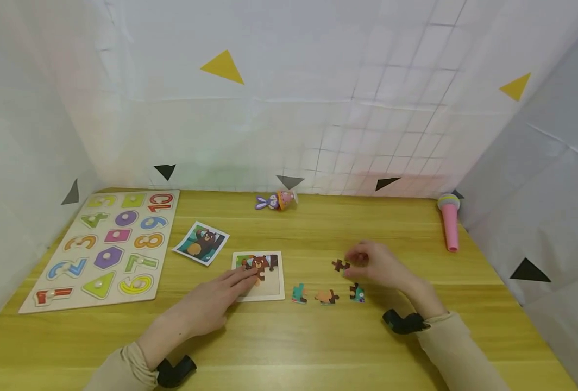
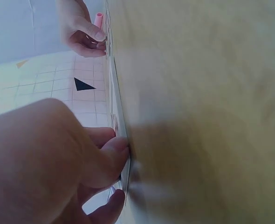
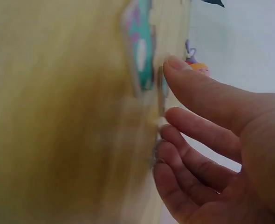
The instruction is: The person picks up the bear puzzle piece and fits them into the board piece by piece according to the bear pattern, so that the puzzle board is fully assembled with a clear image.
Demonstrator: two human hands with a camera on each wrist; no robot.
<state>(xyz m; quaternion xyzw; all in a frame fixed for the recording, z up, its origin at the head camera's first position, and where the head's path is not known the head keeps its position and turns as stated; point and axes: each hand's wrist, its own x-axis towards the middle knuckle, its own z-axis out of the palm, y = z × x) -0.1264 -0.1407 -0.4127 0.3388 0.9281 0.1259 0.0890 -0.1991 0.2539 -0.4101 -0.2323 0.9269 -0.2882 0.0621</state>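
Note:
My left hand (image 1: 211, 301) lies over the left side of a square puzzle tray (image 1: 274, 290), its fingers reaching onto the bear picture and resting there. In the left wrist view, fingertips (image 2: 116, 144) touch the tray's thin edge (image 2: 121, 112). To the right, my right hand (image 1: 374, 266) holds a dark brown puzzle piece (image 1: 339, 265) between thumb and fingers, low over the table. The other fingers curl inward in the right wrist view. Three loose pieces lie in a row near it: a teal one (image 1: 299, 293), an orange-brown one (image 1: 326, 296) and a teal-and-brown one (image 1: 357, 292).
A bear picture card (image 1: 202, 243) lies left of the tray. Farther left is a wooden number-and-shape board (image 1: 118, 247). A rabbit toy (image 1: 276, 201) lies at the back, and a pink toy microphone (image 1: 449, 222) at the right. White sheets (image 1: 279, 136) enclose the table.

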